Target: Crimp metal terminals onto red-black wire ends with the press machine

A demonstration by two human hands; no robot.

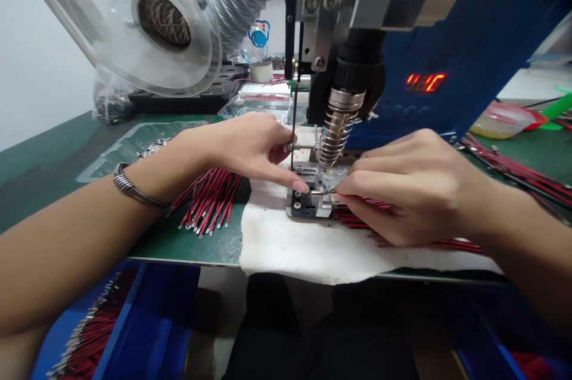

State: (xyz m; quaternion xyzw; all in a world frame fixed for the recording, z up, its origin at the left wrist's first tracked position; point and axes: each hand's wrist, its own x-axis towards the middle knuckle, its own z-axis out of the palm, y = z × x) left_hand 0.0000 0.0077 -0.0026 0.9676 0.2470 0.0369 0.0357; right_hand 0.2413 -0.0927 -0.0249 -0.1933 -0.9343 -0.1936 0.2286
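My right hand (415,189) pinches a thin dark wire (331,191) between thumb and fingertips. At the wire's end, a small silvery metal piece (318,193) lies over the little metal fixture (305,204). My left hand (263,150) has its thumb stretched out, the tip beside that metal piece. Its other fingers curl behind a thin upright rod (294,124), apart from the thumb and partly hidden. Just above the fixture is the spring-wrapped soldering head (340,124) of the machine. Red and black wires (357,217) lie under my right hand.
A bundle of red-black wires (210,204) lies left of the white cloth (286,255). Behind my left forearm is a clear plastic tray (120,150) with small metal parts. The blue machine (469,22) and a clear extraction hood (111,11) stand close. Blue bins (156,320) sit below the table edge.
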